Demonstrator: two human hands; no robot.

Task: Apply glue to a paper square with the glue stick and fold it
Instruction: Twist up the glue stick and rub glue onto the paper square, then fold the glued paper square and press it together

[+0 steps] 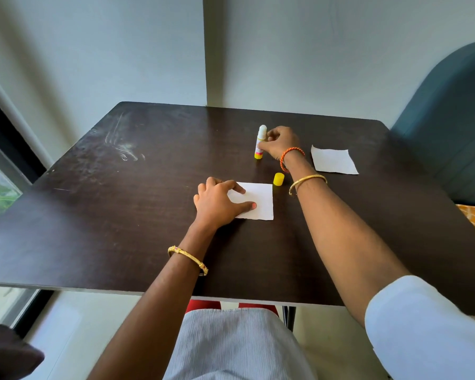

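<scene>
Head view: the right hand (281,141) reaches far across the dark tabletop (121,215), fingers (263,146) curled round the upright glue stick (260,142), which stands on its yellow base with the cap off. The yellow cap (279,179) sits just beside the paper square (259,200). The left hand (217,202) presses that square flat, fingers spread and relaxed. A second paper sheet (333,159) lies further right. Risk, I'd say: the forearm sweeping back could knock the cap, or the square could shift if that press eases.
</scene>
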